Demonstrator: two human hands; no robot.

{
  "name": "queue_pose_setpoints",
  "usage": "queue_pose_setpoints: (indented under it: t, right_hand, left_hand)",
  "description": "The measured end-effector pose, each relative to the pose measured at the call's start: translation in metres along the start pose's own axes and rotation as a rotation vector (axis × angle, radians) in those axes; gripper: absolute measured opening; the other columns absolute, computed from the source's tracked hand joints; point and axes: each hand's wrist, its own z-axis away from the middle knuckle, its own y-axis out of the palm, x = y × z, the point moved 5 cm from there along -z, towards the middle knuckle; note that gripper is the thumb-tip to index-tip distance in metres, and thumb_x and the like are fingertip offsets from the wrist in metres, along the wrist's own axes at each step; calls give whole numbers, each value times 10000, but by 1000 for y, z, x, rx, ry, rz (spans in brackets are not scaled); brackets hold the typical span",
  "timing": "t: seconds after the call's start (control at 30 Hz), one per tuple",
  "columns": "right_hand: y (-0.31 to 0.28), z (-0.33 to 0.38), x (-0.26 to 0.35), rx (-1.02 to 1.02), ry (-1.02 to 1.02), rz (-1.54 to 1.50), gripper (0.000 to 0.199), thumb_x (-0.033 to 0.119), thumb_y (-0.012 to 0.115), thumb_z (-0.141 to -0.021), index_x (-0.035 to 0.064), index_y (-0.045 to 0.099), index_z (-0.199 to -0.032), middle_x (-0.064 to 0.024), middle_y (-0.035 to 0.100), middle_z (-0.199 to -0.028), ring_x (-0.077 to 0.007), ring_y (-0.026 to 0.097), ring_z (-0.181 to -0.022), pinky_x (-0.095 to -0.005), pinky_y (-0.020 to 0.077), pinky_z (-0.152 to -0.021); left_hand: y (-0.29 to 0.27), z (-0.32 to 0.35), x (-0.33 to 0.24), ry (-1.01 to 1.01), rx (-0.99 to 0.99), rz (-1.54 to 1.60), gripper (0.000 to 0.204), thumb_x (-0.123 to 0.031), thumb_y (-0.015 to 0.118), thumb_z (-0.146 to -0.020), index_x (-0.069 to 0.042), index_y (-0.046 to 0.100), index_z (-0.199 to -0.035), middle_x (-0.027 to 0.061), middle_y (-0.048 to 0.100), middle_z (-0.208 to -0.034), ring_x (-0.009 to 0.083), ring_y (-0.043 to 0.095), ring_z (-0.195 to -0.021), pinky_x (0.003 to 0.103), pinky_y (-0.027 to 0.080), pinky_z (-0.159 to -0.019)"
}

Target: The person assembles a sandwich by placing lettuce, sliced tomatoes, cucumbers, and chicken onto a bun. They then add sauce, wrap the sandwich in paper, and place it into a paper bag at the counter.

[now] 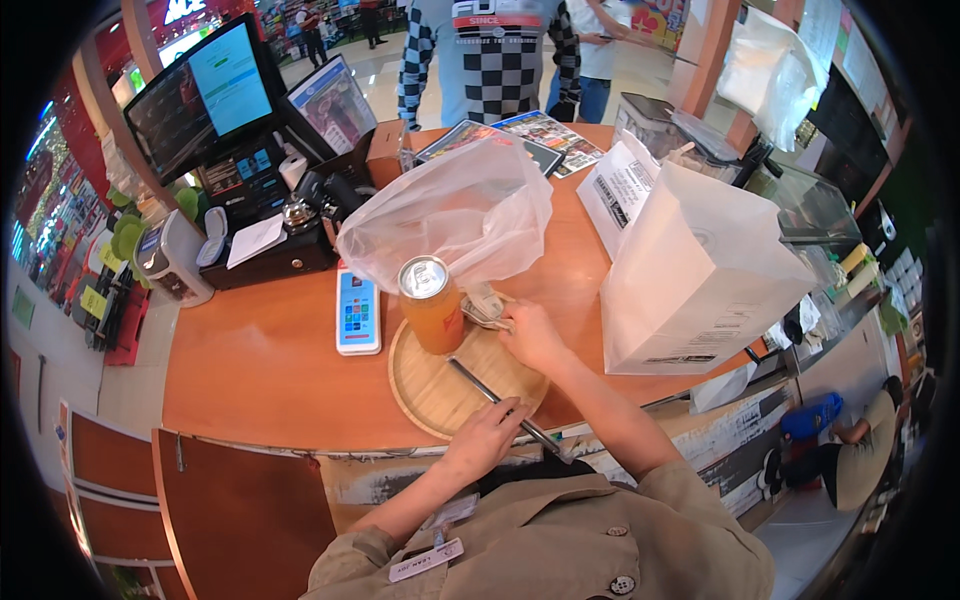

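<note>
My left hand (pixel 483 440) is closed on a slim dark stick with a silvery shine (pixel 540 437), which slants across the near edge of a round wooden tray (pixel 415 395). What kind of tool it is I cannot make out. My right hand (pixel 533 337) pinches a crumpled whitish wad (pixel 484 307), perhaps paper or plastic, over the tray's far right side. Left of that wad, a clear drink can with an orange drink (pixel 432 310) stands upright on the tray. Just behind the can sits a puffed-up translucent plastic bag (pixel 460 215).
A payment terminal (pixel 358 312) lies left of the tray, near a monitor (pixel 205 95) and a service bell (pixel 298 212). White paper bags (pixel 700 280) stand at the right. Menus (pixel 550 140) lie at the far edge, where a person (pixel 490 70) stands. Another person crouches at far right.
</note>
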Motion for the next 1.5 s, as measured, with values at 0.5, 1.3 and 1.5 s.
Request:
queue_pose_setpoints:
  t: [0.5,1.3,1.5]
  right_hand:
    - [-355,2,43,134,-276,881,75,50,580,-665,51,610,-734,-137,584,-723,-316,574,-726,-398,461,-618]
    - [-214,192,-227,-42,353,-807,765,270,837,-581,-23,472,-1186,-104,504,-1178,-191,446,-1102,-341,349,-942]
    - [-258,152,-187,-238,244,-778,205,88,623,-829,-44,595,-984,-34,624,-876,-73,542,-793,-222,445,-697]
  left_hand:
    - [-10,-41,21,-350,-337,-145,424,-62,653,-722,-45,536,-1129,158,498,-1090,307,531,-926,373,451,-767]
    - [110,-167,-41,-313,210,969,536,-291,744,-724,30,545,-1104,120,573,-1074,192,507,-1027,343,408,-870]
    - [74,-197,-93,-281,-382,737,230,-183,602,-851,45,618,-880,44,616,-707,93,539,-654,250,437,-590]
